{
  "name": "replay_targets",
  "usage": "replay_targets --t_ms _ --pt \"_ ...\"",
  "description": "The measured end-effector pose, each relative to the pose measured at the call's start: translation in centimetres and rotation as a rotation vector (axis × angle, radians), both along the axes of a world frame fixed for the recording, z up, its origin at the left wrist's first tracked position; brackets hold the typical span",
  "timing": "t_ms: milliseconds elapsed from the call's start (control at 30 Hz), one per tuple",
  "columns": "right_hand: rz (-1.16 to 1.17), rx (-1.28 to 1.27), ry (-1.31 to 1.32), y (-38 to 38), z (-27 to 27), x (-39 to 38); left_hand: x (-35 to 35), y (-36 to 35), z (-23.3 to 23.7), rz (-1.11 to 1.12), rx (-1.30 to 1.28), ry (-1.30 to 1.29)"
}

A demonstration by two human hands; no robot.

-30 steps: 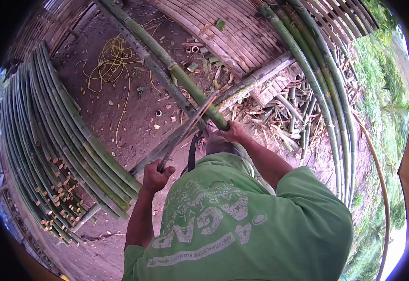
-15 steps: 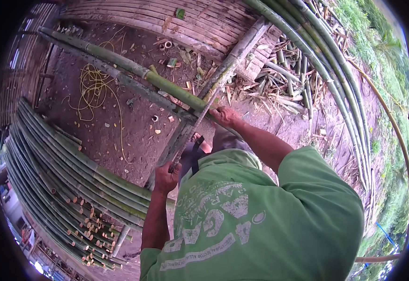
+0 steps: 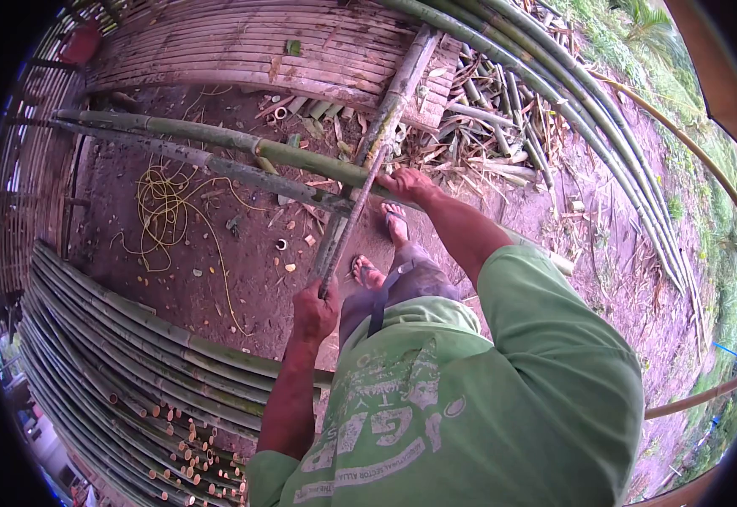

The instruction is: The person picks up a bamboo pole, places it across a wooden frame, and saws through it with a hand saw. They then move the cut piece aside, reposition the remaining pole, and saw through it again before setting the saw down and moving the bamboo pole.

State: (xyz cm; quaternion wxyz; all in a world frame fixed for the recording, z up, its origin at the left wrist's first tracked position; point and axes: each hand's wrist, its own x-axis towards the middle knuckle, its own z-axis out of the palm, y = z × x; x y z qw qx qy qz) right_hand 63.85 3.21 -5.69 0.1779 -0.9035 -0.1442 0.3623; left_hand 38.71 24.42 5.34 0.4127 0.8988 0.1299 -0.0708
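My left hand [image 3: 315, 311] is closed around the lower end of a long, thin, dark rod-like tool [image 3: 354, 215]. The tool slants up and away, crossing a green bamboo pole [image 3: 313, 160]. Just right of that crossing, my right hand [image 3: 410, 186] grips the pole, with its fingers partly hidden. Under the pole, a weathered grey pole [image 3: 258, 177] meets a slanting support [image 3: 399, 84]. Whether the tool has cut into the bamboo cannot be made out.
Stacked bamboo [image 3: 157, 338] lies at lower left. Yellow cord [image 3: 165, 207] is tangled on the ground. A slatted bamboo platform [image 3: 242, 42] stands at the top, beside scraps [image 3: 503, 127] and long poles [image 3: 588, 118]. My feet [image 3: 368, 272] are below the work.
The camera view has shifted, bringing both feet into sight. My left hand has moved slightly down and right with the tool's end. My right hand stays on the pole.
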Motion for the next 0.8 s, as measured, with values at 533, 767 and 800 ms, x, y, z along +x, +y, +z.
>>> replay_targets --t_ms 533,767,800 --pt "-0.125 -0.305 -0.082 -6.0 3.7 -5.4 -4.3 -7.0 4.4 -0.009 -0.113 0.083" --pt "-0.131 -0.182 -0.102 -7.1 1.8 -6.0 2.3 -10.2 1.5 -0.064 0.008 0.082" --pt "-0.131 -0.183 -0.047 -6.9 2.9 -6.4 5.9 -11.4 -0.7 -0.086 0.036 0.080"
